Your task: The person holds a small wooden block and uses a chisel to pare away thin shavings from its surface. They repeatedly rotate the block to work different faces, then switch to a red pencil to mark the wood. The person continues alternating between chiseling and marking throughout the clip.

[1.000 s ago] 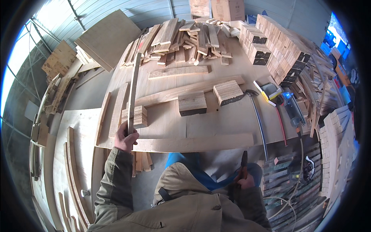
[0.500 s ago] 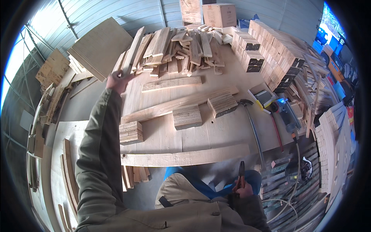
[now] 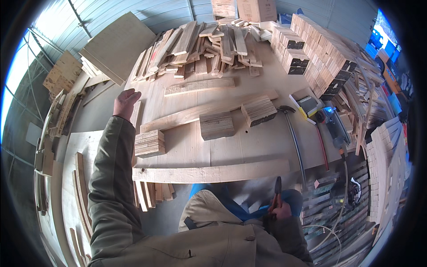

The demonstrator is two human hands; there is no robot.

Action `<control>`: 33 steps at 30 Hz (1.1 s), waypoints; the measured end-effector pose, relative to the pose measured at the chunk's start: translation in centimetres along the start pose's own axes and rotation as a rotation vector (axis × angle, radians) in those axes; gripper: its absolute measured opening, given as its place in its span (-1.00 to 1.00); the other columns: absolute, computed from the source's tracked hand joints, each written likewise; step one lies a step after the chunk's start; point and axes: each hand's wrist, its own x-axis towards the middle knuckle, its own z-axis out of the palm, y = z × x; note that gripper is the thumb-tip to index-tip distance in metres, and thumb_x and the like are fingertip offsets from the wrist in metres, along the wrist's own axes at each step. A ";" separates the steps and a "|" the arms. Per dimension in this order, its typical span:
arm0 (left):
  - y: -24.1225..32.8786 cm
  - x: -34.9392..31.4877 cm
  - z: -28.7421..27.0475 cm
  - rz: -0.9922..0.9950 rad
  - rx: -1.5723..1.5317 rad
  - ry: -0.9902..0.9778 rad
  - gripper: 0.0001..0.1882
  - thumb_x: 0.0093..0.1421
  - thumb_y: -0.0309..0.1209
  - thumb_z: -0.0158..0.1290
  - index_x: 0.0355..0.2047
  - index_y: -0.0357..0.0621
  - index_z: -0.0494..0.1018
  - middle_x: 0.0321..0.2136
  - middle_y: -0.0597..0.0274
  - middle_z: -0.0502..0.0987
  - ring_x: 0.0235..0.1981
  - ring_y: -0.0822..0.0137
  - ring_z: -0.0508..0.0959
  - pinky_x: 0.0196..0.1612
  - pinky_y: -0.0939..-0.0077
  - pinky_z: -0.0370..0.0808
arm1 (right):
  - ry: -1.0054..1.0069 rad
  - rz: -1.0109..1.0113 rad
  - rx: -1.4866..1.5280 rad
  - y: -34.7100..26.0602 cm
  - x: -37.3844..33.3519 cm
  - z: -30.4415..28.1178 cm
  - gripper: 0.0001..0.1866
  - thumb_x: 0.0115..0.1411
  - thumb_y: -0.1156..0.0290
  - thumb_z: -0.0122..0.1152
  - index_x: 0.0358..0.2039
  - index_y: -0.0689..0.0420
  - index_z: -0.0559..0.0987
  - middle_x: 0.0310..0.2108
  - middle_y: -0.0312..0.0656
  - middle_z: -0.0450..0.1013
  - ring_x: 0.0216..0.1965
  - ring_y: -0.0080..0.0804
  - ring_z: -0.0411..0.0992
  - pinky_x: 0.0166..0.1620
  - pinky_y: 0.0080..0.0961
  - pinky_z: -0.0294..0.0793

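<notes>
The left grip (image 3: 126, 104) has drawn back from the wooden strips (image 3: 186, 41) heaped at 12 o'clock on the desk (image 3: 184, 149); it hovers near 10 o'clock, curled together. The right grip (image 3: 281, 210) stays clamped on the pliers (image 3: 278, 188) between 4 and 5 o'clock.

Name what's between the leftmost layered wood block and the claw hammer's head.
Two more layered wood blocks: the middle block, then the right-hand block; head view.
</notes>
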 end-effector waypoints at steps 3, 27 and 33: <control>-4.0 -3.5 -5.3 -0.127 0.011 0.050 -0.41 0.18 -0.30 0.33 0.10 -0.49 0.49 -0.02 -0.07 0.63 -0.01 0.23 0.62 0.10 0.38 0.50 | -0.012 0.016 -0.028 0.6 0.8 -0.1 -0.38 -0.08 0.66 0.04 0.11 0.35 0.44 -0.34 -0.01 0.57 -0.33 -0.20 0.56 -0.25 -0.36 0.55; -19.6 -12.0 -13.0 -0.233 0.908 0.197 -0.16 0.00 -0.14 0.38 0.27 -0.16 0.39 0.29 -0.12 0.34 0.34 -0.06 0.33 0.37 0.15 0.33 | 0.025 -0.004 -0.001 0.9 0.5 0.0 -0.36 -0.13 0.65 0.03 0.10 0.36 0.46 -0.36 0.02 0.58 -0.40 -0.19 0.57 -0.34 -0.38 0.54; -24.9 -12.5 -18.0 -0.467 0.902 0.186 -0.11 -0.05 -0.14 0.39 0.26 -0.27 0.38 0.24 -0.19 0.42 0.30 -0.06 0.40 0.35 0.16 0.37 | 0.018 0.029 -0.037 0.3 0.7 0.2 -0.35 -0.12 0.66 0.02 0.10 0.36 0.44 -0.36 0.02 0.58 -0.42 -0.19 0.57 -0.38 -0.39 0.52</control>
